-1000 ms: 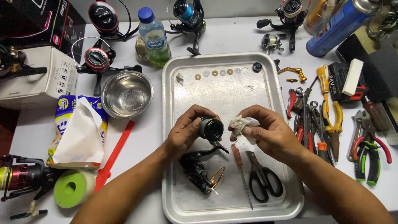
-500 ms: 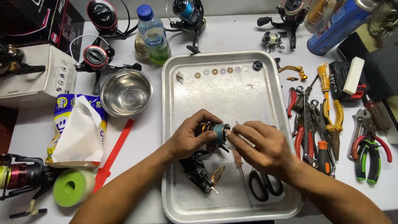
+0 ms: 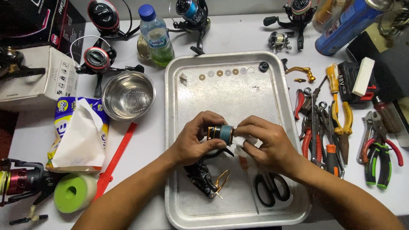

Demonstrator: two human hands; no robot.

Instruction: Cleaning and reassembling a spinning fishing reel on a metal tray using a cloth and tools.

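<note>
Since a second ago the hands have come together: the right hand (image 3: pixel 266 145), then held apart with a crumpled white tissue (image 3: pixel 246 140), now presses that tissue against the end of the spool (image 3: pixel 221 133), so only a sliver of white shows between its fingers. The left hand (image 3: pixel 198 142) keeps its fingers closed round the spool's other end, above the middle of the metal tray (image 3: pixel 281 91) on the desk (image 3: pixel 247 36). The dark reel body (image 3: pixel 204 175) lies in the tray as before, partly hidden beneath the left wrist. The screwdriver (image 3: pixel 247 179) and scissors (image 3: pixel 270 189) are cut off by the right hand; the spool's wound line looks bluish, perhaps teal.
</note>
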